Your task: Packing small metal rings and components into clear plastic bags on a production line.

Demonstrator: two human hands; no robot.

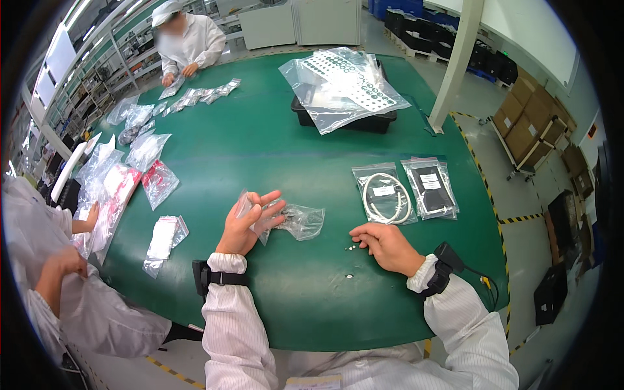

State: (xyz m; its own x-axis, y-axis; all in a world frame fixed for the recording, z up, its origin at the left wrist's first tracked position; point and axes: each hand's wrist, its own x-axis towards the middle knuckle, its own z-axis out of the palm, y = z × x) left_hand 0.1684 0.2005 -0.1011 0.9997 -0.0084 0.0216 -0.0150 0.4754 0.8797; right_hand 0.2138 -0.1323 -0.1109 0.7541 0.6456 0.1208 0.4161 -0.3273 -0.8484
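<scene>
My left hand [242, 226] is turned palm up, with clear film caught between its thumb and fingers; this is a small clear plastic bag [246, 205]. Another crumpled clear bag [304, 222] with small parts in it lies against the fingertips. On the green table, my right hand [387, 247] has its fingers curled and drawn together. Just below those fingertips sit a few tiny white pieces [352, 247]. Whether the right fingers pinch one of them is hidden. A small whitish bit [349, 277] lies nearer to me.
Beyond my right hand lie a bagged white cable [383, 195] and bagged black items [430, 187]. A black tray [377, 123] under plastic-wrapped sheets stands farther back. Left are white packets [162, 237] and red-and-clear bags [159, 182]. Two co-workers are at the table's left and far sides.
</scene>
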